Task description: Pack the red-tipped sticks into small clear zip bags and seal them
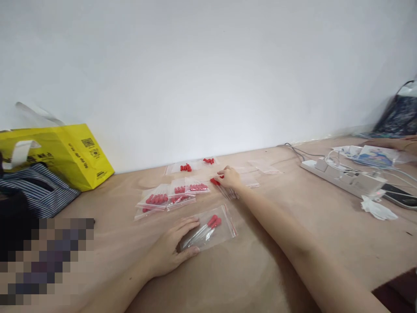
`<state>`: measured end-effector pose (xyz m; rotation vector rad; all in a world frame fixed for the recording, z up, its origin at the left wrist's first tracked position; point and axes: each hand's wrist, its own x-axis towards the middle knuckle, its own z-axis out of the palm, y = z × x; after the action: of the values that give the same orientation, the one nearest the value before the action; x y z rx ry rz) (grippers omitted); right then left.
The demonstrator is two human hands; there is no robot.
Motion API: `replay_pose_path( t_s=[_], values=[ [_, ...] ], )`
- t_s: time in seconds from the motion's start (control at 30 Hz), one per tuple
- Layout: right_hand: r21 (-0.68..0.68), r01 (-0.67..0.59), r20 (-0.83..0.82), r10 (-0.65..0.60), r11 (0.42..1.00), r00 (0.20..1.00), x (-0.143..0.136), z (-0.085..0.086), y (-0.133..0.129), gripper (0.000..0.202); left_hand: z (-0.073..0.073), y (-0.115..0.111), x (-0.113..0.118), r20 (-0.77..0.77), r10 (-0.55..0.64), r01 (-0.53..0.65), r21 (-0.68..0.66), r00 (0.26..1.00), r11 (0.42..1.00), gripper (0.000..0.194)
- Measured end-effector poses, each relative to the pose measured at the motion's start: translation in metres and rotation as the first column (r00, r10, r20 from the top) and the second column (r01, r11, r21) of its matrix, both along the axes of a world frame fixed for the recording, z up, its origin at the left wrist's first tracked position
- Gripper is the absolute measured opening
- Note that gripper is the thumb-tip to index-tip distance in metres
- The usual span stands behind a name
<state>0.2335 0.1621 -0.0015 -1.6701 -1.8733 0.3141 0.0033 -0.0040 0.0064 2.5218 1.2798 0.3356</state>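
My left hand [174,248] lies over the near end of a clear zip bag [228,217], thumb and fingers spread apart. Inside that bag are a few glass droppers [208,226] with red rubber bulbs. Farther off, my right hand [230,177] bends over a loose bunch of droppers [232,193]; its fingertips close at their red bulbs, and the hand hides part of the bunch. To the left lie several filled zip bags [157,198], overlapping, with red bulbs showing through.
Red bulbs [186,167] lie near the wall. Flat clear bags [265,166] are beyond my right hand. On the right sit a power strip [339,178] with cables, a phone [402,195] and a crumpled tissue [378,208]. A yellow bag [65,152] stands left; another person's arm [387,143] shows far right.
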Motion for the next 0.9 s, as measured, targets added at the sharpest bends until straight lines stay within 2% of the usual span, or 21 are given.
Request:
replay_pose_path(
  t_s=[0.23,0.4,0.53,0.57,0.63,0.67,0.77,0.9],
  values=[
    [-0.060,-0.043,-0.245,0.027,0.997,0.969,0.003,-0.002,0.018,0.019,0.001,-0.001,0.001,0.018,-0.013,0.013,-0.018,1.000,1.000,0.048],
    [-0.060,-0.102,-0.499,0.059,0.993,0.864,0.023,0.007,0.014,0.025,-0.001,0.000,-0.001,0.026,-0.012,0.013,-0.022,1.000,1.000,0.048],
    [-0.016,-0.113,-0.673,0.073,0.994,0.736,0.049,0.011,-0.015,0.030,-0.001,0.000,0.000,0.038,-0.015,0.016,-0.013,0.999,1.000,0.048],
    [-0.002,-0.113,-0.726,0.077,0.994,0.683,0.056,0.010,-0.025,0.032,0.000,0.000,0.000,0.035,-0.013,0.013,-0.013,0.999,1.000,0.048],
    [0.025,-0.126,-0.850,0.088,0.992,0.520,0.065,0.004,-0.049,0.036,0.001,0.000,0.001,0.022,-0.004,0.004,-0.017,1.000,1.000,0.049],
    [0.016,-0.122,-0.880,0.072,0.992,0.470,0.068,0.000,-0.061,0.037,0.001,0.000,0.002,0.016,-0.001,0.001,-0.019,1.000,1.000,0.049],
    [-0.033,-0.130,-0.910,0.024,0.991,0.414,0.068,-0.013,-0.090,0.039,0.001,0.001,0.002,0.014,-0.005,0.005,-0.017,1.000,1.000,0.048],
    [-0.082,-0.174,-0.945,-0.021,0.981,0.326,0.054,-0.022,-0.109,0.040,-0.001,0.001,0.000,0.026,-0.013,0.013,-0.002,1.000,1.000,0.048]
  ],
)
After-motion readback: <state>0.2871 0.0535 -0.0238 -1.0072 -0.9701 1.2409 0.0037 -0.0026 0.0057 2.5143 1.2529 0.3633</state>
